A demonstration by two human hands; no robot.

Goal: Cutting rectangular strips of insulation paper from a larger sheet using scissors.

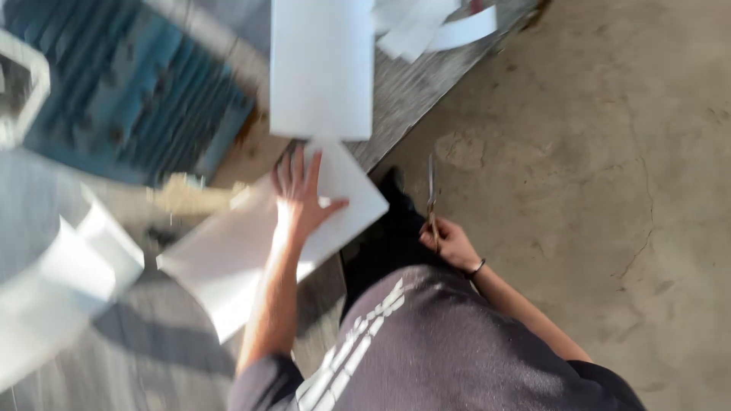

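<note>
Head cam, pretty blurry: left hand (299,196) is spread flat on a white sheet (251,251) lying on the grey table (411,91), right hand (451,243) grips scissors (432,190) off the table's edge, above the concrete floor (594,152). Another white sheet (321,68) sits just beyond.

White sheet (228,259) — ribbed blue crate (129,91) — grey concrete floor (579,152), cracked

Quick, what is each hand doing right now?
Left hand: open, flat on a white sheet.
Right hand: closed on scissors.
</note>
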